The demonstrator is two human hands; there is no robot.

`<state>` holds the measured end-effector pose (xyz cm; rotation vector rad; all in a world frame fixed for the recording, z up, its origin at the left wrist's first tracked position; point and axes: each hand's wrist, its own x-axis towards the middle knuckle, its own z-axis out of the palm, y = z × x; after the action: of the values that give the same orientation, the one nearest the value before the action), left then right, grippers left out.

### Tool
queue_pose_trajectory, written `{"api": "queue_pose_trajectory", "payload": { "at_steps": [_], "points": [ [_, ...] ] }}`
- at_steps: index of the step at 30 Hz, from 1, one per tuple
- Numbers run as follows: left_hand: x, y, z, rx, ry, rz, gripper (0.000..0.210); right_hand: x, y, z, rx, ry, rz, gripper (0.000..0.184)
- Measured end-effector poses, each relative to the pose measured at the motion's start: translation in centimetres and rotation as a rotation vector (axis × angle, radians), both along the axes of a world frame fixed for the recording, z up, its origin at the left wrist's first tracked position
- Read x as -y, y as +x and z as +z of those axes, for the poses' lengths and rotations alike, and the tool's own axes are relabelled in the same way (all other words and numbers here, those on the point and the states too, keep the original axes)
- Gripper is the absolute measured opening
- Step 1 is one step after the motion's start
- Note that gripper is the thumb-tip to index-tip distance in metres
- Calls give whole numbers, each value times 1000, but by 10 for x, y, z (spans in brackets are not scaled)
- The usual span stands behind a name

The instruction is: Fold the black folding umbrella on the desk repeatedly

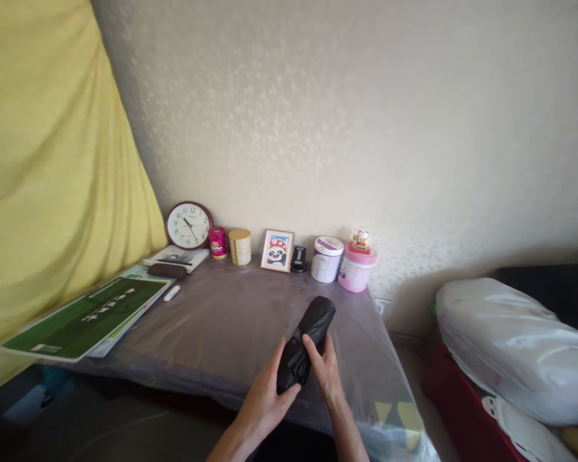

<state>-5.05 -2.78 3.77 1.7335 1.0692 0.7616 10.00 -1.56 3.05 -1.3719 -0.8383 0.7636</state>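
Head view: both hands are on a black folded umbrella [295, 354], held over the near part of the counter [221, 327], right of its middle. Umbrella tilted, one end near left, the other far right. Left hand [264, 393]: grip clasped around the near end, thumb along its near side. Right hand [326, 370]: grip grasping the right side, thumb on top. Contact between umbrella and counter: cannot tell.

Far edge of counter, left to right: round clock [189, 224] leaning on the wall [366, 115]; magenta tin [218, 244]; yellow-lidded can [240, 248]; framed panda picture [277, 251]; small black object [298, 258], identity unclear; white tub [327, 260]; pink-lidded tub [355, 271] bearing a cat figurine [361, 240].

Left side: green poster [89, 317], with a brown case [167, 270] at its far end and a small white object [172, 293] just right of it. Yellow curtain [52, 141] beyond. Right of counter: white plastic bag [515, 346].
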Motion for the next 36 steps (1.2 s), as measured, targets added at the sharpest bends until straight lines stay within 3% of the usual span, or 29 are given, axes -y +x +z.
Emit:
{"api": "queue_pose_trajectory", "payload": {
  "at_steps": [3,6,12,16,21,29,36],
  "points": [
    [-7,0,-12,-193,210,26,75,-4,7,-16,198,46,-79,63],
    [-10,2,-19,-397,208,19,75,-6,10,-33,386,62,-120,59],
    [-8,7,-22,-650,267,17,74,-5,13,-39,528,144,106,28],
    [-8,8,-19,-741,281,2,72,-2,15,-31,496,222,166,16],
    [-8,7,-17,-750,298,-18,70,5,14,-28,427,238,198,17],
    [-8,6,-19,-776,313,-15,69,10,13,-31,-26,127,211,34],
    [-8,9,-19,-810,331,-17,64,20,17,-16,23,131,299,25]
  ]
}}
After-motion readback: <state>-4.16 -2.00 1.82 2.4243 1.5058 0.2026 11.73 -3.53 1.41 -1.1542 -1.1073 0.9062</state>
